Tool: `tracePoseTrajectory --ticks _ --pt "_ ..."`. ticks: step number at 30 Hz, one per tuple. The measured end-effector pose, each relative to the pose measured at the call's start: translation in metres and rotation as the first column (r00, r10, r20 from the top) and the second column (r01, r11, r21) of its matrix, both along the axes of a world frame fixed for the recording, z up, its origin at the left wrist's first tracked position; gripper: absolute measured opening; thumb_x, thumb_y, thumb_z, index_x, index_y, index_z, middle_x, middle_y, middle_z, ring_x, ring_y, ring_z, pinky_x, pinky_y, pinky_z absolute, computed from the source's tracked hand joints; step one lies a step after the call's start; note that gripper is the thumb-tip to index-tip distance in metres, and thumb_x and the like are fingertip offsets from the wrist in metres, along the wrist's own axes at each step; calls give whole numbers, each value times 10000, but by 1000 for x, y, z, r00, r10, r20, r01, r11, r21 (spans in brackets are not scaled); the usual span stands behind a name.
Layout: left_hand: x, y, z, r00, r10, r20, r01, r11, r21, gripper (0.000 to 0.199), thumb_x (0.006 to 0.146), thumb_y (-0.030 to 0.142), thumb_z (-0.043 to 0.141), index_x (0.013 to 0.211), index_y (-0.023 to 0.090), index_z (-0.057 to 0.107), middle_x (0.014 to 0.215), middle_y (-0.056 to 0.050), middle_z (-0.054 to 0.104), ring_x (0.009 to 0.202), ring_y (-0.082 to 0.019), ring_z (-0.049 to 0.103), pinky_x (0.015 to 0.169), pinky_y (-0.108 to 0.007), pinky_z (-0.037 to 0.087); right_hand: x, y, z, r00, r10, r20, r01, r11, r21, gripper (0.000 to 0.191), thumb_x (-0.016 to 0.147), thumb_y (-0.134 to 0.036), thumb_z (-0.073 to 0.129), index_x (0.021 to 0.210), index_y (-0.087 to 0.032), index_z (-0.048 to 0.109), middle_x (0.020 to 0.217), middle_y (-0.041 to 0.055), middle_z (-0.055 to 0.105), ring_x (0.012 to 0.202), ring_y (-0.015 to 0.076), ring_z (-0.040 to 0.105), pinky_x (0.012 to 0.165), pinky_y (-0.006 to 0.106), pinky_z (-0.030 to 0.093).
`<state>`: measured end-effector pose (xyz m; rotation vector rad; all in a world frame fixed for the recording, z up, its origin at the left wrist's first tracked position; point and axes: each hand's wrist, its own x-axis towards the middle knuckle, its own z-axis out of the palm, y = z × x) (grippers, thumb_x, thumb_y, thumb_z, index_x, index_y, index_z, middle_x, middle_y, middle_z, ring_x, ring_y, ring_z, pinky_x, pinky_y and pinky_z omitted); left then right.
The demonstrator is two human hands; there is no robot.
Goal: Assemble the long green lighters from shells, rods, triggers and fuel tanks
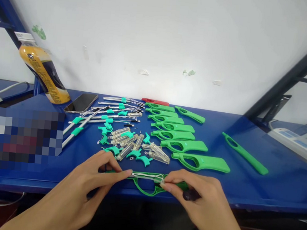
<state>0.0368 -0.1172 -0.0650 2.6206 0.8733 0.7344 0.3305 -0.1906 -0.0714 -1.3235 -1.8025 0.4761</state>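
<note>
Head view: both hands work at the worktop's (217,126) near edge, a little apart, over one green shell.
Left hand (91,177): clamped on the left part of the held shell (147,193), thumb on top.
Right hand (202,194): thumb and forefinger pinch the white wires (148,175) at the shell's right part; a dark handle (191,195) sits in the same hand.
Held shell: open side up, loop towards the person, wires along its length.
Green shells (205,163): seven in a column beyond the right hand, one more beside the far end, another lying slanted well to the right.
Red shell (157,102): at the column's far end, near the wall (166,33).
Clear tanks (125,151): heaped beyond the left hand, teal pieces (144,160) among them.
Metal tubes (81,127): behind and left of the tanks, with teal clips.
Phone (81,103): flat, between tubes and bottle (45,75).
Far left: a pixelated patch, contents unreadable.
</note>
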Motion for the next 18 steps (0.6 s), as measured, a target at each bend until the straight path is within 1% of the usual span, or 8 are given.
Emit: tracePoseTrajectory --ticks 4,10,14,18 --pt "0 -1 -1 1000 11 1 -11 1000 -14 529 1091 127 471 1481 441 643 1146 -19 662 982 -137 687 848 -218 573 -1 0 2 1000 -1 5 1 1000 16 91 998 -232 794 974 -310 753 868 -135 817 723 78 771 701 141 525" --pt "0 -1 0 1000 -4 -5 3 1000 -14 542 1083 110 443 1460 425 672 1134 -31 683 925 -130 704 808 -200 586 -1 0 2 1000 -6 10 6 1000 -16 80 996 -236 793 956 -298 763 870 -106 823 729 111 779 701 178 545" --pt "-3 -1 0 999 -6 -38 7 1000 13 576 1068 94 411 1479 412 659 1244 -50 669 1013 -122 720 891 -191 590 -1 1 2 1000 -12 9 13 1000 -27 68 999 -251 790 961 -302 767 873 -103 823 736 115 780 701 180 546" --pt "-6 -1 -3 998 4 -56 -3 1000 26 587 1068 88 402 1479 421 655 1295 -47 665 1098 -114 722 950 -181 575 0 0 2 1000 -6 6 6 1000 -26 60 1000 -263 792 965 -302 764 871 -107 824 735 109 777 695 171 541"
